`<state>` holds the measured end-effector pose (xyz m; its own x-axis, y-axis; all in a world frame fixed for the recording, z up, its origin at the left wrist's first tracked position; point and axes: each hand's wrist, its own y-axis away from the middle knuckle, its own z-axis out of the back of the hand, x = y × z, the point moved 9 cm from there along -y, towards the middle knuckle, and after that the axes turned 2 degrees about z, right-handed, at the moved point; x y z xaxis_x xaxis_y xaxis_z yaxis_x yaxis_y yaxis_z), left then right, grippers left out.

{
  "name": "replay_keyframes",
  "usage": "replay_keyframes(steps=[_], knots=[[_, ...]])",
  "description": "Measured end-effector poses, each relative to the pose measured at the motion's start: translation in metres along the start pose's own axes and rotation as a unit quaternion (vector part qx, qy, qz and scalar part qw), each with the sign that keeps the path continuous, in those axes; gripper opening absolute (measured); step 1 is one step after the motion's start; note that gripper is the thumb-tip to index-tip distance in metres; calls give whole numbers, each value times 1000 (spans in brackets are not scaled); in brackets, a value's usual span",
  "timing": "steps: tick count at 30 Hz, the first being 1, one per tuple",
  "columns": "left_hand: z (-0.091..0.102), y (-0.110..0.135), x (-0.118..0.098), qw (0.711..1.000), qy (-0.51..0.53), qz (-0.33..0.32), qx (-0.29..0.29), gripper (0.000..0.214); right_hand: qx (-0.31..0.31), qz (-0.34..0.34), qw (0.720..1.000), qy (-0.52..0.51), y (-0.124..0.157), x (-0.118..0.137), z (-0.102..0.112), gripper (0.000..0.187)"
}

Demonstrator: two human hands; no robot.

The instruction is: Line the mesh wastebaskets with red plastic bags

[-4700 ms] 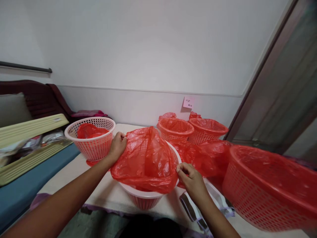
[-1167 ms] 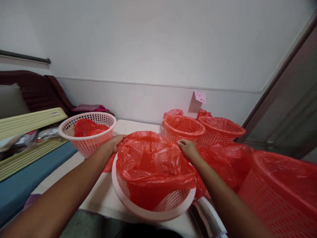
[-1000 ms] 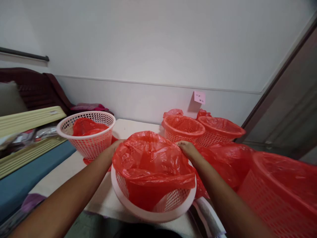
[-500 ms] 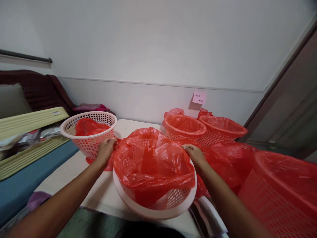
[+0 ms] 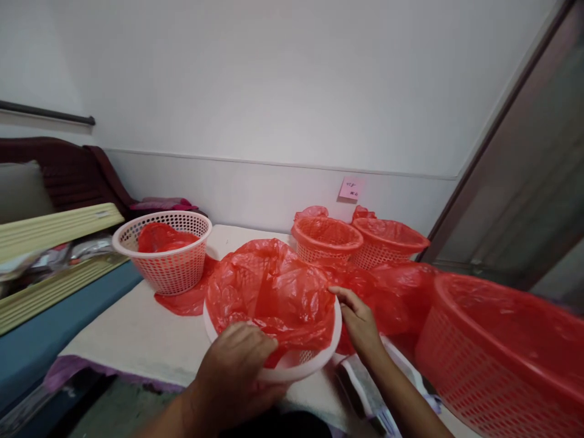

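In front of me a white perforated plastic basket (image 5: pixel 314 364) has a red plastic bag (image 5: pixel 274 286) draped in it. The bag covers the far and side rim, while part of the near rim and inner wall stay bare. My left hand (image 5: pixel 237 359) reaches over the near left rim, its fingers closed on the bag's near edge; the fingertips are partly hidden. At the right rim my right hand (image 5: pixel 358 316) pinches the bag's edge between thumb and fingers.
Left on the white-covered table (image 5: pixel 118 334) stands another pale basket (image 5: pixel 176 267) with red plastic inside. Several red-lined baskets, including a large one (image 5: pixel 493 347), stand at right. A pink note (image 5: pixel 350 188) is on the wall. Cream slatted panels (image 5: pixel 59 234) lie at left.
My left hand has moved from the bag's far left side to the near rim. My right hand stays at the right side. The bag now sits lower around the basket.
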<state>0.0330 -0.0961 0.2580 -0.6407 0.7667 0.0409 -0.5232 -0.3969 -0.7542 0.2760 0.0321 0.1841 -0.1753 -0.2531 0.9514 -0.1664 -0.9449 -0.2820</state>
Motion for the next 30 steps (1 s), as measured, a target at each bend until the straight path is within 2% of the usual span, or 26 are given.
replay_keyframes(steps=[4, 7, 10, 13, 16, 18, 20, 23, 25, 27, 30], knots=[[-4, 2, 25, 1000, -8, -22, 6, 46, -25, 22, 999, -12, 22, -1, 0, 37], [-2, 7, 55, 1000, 7, -7, 21, 51, -44, 34, 998, -30, 41, -1, -11, 38], [-2, 15, 96, 997, 25, 62, 43, 38, -58, 56, 996, -38, 57, 5, -26, 39], [2, 24, 137, 988, 45, 139, 52, 39, -56, 82, 994, -33, 72, 16, -42, 39], [14, 33, 160, 979, 20, 200, 36, 42, -23, 115, 993, -15, 87, 31, -60, 38], [24, 35, 155, 972, -9, 233, 15, 42, 12, 137, 990, 2, 98, 41, -73, 40], [27, 27, 129, 973, -14, 229, 15, 44, 41, 157, 987, 11, 108, 51, -85, 42], [9, 5, 66, 988, 0, 122, 95, 51, 66, 161, 985, 4, 117, 59, -94, 44], [1, -6, 42, 992, -29, 74, 103, 47, 74, 147, 986, -6, 119, 61, -94, 45], [-6, -10, 38, 991, -65, 63, 103, 35, 78, 125, 989, -18, 118, 58, -92, 43], [-17, -4, 50, 986, -94, 66, 124, 21, 66, 83, 992, -60, 113, 44, -87, 36]])
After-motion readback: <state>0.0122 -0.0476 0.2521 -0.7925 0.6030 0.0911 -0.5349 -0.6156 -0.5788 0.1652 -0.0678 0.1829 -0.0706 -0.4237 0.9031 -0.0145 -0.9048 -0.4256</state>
